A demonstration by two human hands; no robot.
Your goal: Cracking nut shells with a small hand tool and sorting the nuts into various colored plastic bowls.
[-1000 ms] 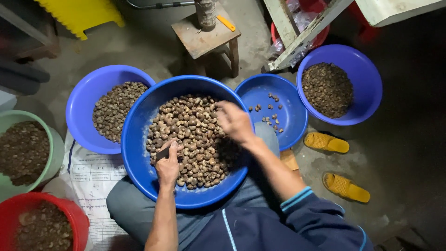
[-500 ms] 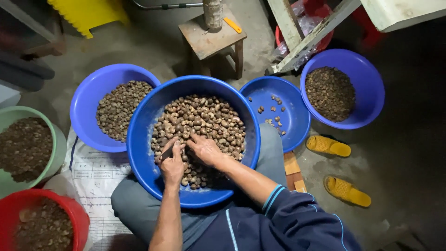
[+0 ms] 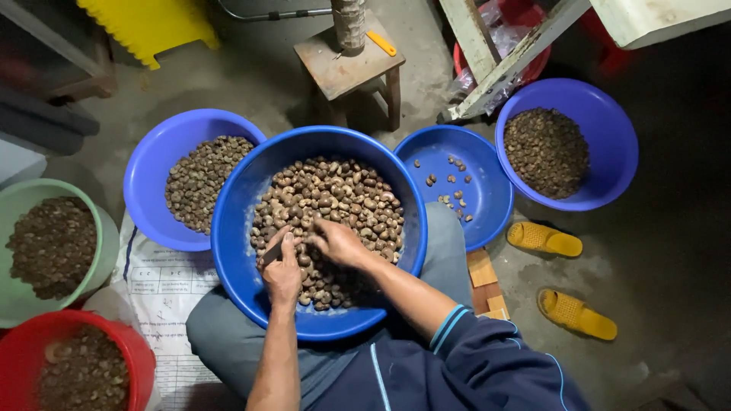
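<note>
A big blue basin (image 3: 236, 228) rests on my lap, heaped with brown nuts (image 3: 335, 198) in their shells. My left hand (image 3: 283, 270) is over the near part of the heap, closed on a small dark blade-like tool (image 3: 272, 251). My right hand (image 3: 339, 242) is right beside it, fingers pinched on a nut at the tool's tip; the nut itself is mostly hidden by the fingers.
A blue bowl (image 3: 476, 164) with a few pale kernels sits at right, a blue basin (image 3: 601, 122) of dark bits beyond it. Left: a blue basin (image 3: 152, 164), a green basin (image 3: 19, 301) and a red basin (image 3: 129, 354) of shells or nuts. A wooden stool (image 3: 346, 68) stands ahead; yellow sandals (image 3: 544, 240) lie right.
My right hand came back from the far right side of the heap to meet my left hand at the near side. My left hand stayed in place with the tool.
</note>
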